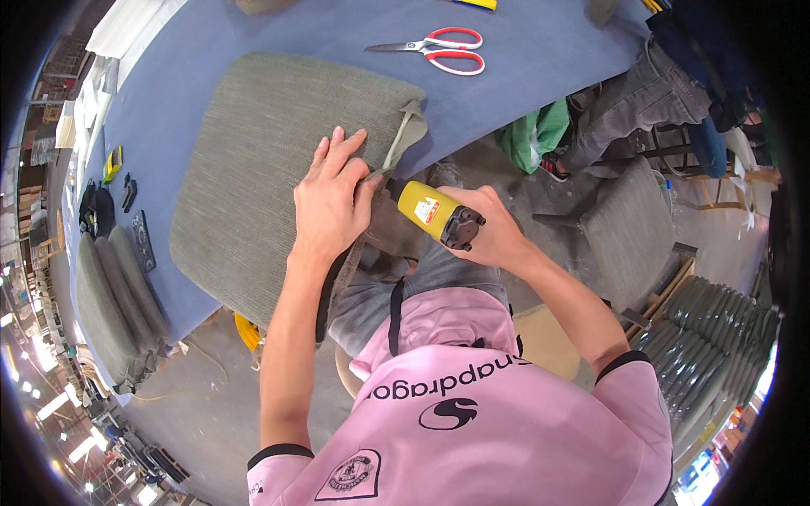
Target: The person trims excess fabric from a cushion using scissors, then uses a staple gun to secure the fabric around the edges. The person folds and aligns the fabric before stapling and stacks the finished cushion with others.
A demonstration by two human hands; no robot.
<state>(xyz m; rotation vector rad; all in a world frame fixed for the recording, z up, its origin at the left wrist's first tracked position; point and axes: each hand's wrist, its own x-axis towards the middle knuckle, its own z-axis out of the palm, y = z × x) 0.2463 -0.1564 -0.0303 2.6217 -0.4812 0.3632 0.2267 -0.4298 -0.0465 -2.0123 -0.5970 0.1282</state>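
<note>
A grey-green upholstered seat cushion [261, 160] lies on the blue tabletop, its near-right side sticking out past the edge. My left hand [333, 198] rests on that side with fingers spread and the thumb beside the fabric edge. Closed round a yellow and black staple gun [422, 211], my right hand [489, 228] holds the tool's nose close to the cushion's edge, next to my left thumb. Whether the nose touches the cushion is hidden. At the cushion's right corner a loose fabric flap [409, 135] is folded up, showing a pale strip.
Red-handled scissors [451, 51] lie on the blue table [506, 97] beyond the cushion. Several grey cushions [118, 295] stand at the left edge near a yellow tool [113, 164]. At right are a grey chair [624, 228], a person's legs [633, 105] and stacked wrapped pieces [709, 337].
</note>
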